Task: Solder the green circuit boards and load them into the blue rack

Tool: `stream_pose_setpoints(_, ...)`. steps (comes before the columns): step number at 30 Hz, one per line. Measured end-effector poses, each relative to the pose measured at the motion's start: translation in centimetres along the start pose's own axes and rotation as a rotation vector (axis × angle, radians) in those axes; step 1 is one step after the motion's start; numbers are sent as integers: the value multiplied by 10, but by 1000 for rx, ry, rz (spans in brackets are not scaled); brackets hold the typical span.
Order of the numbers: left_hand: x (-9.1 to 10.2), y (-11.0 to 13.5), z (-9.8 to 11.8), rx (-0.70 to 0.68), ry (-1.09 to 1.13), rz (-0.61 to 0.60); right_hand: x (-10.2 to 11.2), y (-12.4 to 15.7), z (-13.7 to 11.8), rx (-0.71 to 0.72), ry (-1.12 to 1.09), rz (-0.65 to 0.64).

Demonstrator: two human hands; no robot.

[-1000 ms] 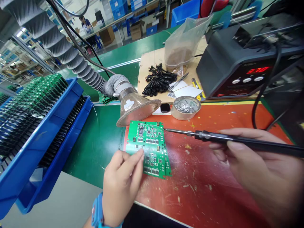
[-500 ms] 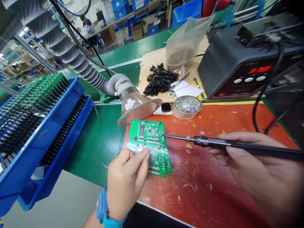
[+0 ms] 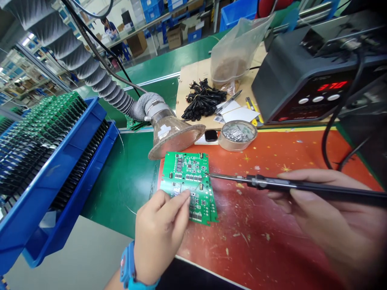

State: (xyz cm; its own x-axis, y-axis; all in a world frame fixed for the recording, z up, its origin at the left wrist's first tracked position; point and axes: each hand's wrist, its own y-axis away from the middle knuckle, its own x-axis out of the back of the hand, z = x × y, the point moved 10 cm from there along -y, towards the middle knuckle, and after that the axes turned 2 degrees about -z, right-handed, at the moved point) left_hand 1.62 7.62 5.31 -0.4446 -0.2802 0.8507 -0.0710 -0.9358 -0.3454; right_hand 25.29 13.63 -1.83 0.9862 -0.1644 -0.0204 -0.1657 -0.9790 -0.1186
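A green circuit board [image 3: 193, 173] lies on the red mat [image 3: 272, 225], just below a clear fume-extractor funnel [image 3: 172, 135]. My left hand [image 3: 160, 233], with a blue wrist strap, rests on the board's near-left corner. Its thumb and fingers are pinched on what looks like a thin wire that points toward the board's middle. My right hand [image 3: 329, 217] is closed around the black handle of a soldering iron [image 3: 272, 183]. The iron lies almost level, and its tip touches the board near its right edge.
Blue racks [image 3: 69, 173] full of green boards stand at the left. A grey ribbed hose [image 3: 75, 60] leads to the funnel. Behind the mat are a tin of solder scraps [image 3: 237, 136], a pile of black parts [image 3: 204, 100], a plastic bag [image 3: 236, 52] and a black soldering station [image 3: 311, 68] with a red display.
The iron's tip has dropped from the board's upper right corner to a point lower on its right side. My left hand has shifted slightly right along the board.
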Motion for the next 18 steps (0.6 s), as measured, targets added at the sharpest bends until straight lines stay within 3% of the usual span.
stream_pose_setpoints(9,-5,-5,1,4,-19,-3,-4,-1,1,6,-20,-39)
stream_pose_setpoints(18,-4,-3,3,7,-38,-27,4,0,6,-43,-27,28)
